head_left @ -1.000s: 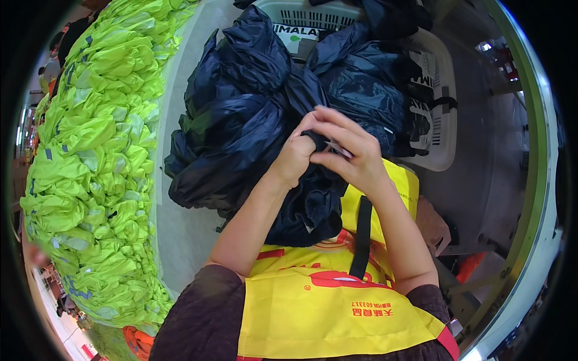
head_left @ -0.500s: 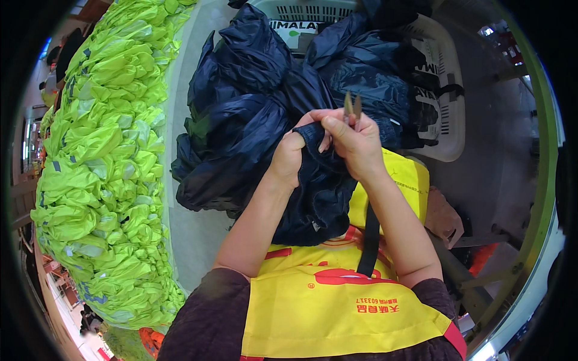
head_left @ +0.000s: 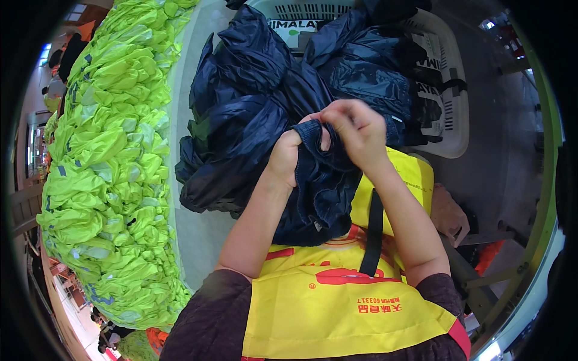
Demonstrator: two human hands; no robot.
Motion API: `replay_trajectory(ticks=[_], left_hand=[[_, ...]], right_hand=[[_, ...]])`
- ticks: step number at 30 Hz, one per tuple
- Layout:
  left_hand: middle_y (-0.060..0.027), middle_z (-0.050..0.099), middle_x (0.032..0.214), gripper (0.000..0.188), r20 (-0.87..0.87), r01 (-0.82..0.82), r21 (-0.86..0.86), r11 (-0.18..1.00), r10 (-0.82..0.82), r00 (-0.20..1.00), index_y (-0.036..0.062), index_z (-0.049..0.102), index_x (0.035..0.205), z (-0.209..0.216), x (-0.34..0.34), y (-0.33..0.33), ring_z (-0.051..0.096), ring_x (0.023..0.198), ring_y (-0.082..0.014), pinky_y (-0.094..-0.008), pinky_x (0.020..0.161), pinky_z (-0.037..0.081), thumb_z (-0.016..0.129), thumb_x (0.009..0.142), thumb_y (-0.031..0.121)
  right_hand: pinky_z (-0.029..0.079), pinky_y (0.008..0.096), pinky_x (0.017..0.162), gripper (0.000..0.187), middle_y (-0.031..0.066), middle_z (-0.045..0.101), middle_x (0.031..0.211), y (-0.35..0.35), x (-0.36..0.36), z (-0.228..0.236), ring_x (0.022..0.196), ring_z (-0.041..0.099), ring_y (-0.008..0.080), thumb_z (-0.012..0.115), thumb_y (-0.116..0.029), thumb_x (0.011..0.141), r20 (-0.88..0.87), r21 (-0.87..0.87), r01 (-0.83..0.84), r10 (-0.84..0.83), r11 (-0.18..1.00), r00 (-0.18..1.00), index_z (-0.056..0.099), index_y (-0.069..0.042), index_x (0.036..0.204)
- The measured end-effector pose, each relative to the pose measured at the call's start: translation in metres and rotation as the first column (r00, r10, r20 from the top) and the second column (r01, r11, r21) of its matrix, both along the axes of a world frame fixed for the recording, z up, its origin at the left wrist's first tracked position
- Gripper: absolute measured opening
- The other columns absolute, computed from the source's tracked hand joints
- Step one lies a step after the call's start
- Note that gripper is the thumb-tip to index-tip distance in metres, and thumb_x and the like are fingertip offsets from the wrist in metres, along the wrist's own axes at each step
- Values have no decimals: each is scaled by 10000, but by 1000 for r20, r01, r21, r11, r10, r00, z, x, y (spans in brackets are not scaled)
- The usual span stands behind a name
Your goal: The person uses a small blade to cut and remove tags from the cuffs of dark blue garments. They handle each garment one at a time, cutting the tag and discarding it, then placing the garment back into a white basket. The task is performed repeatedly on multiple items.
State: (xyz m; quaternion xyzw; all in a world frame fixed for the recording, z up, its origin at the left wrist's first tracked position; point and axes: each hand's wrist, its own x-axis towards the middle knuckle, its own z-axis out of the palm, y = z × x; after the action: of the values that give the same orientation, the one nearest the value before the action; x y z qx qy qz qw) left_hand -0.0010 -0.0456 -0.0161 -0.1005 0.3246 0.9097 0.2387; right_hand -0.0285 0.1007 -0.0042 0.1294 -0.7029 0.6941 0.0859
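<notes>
Centrally, the dark garment (head_left: 316, 201) is positioned in front of the person's chest, bunched, with its edge raised in both hands. Its lower end overlaps the yellow apron (head_left: 337, 325); a small pale tag (head_left: 318, 227) is visible near that end. Whether the garment is separate from the dark pile behind it cannot be determined.

Left hand (head_left: 288, 157): closed on the garment. The edge runs over the hand, and a fingertip shows through beside the fold.

Right hand (head_left: 362, 133): raised, with fingers curled and the thumb side at the garment's edge. The fingers are blurred; whether they grip the fabric or another item cannot be determined.

Dark pile (head_left: 241, 135): glossy navy fabric, located beyond and to the left of the hands on the grey table (head_left: 208, 237). Further dark fabric extends right into the white basket (head_left: 462, 120), which has slotted walls and a black tie (head_left: 454, 85) on its right side.

Lime pile (head_left: 108, 180): crumpled fabric along the table's left side.

Black strap (head_left: 374, 234): lies across the yellow cloth beside the right forearm. Tan item (head_left: 448, 213): located right of that forearm; type not discernible.
</notes>
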Motion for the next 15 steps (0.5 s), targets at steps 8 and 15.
replay_trajectory(ticks=[8,15], left_hand=[[-37,569,762,374,-24,79,-166,983,-84,996,-43,472,1180,10,-3,0,519,667,-104,-214,662,425,450,838,106],[-58,586,865,445,-83,71,-351,934,-107,991,-30,505,1172,15,-2,3,521,724,-104,-214,710,408,373,761,79]], right_hand=[[393,253,548,242,27,533,749,34,5,23,602,495,106,452,-245,929,177,202,-319,286,926,942,566,-32,919],[419,340,570,317,133,558,689,29,18,33,620,553,285,491,-309,913,204,586,-386,331,712,921,560,-17,813]])
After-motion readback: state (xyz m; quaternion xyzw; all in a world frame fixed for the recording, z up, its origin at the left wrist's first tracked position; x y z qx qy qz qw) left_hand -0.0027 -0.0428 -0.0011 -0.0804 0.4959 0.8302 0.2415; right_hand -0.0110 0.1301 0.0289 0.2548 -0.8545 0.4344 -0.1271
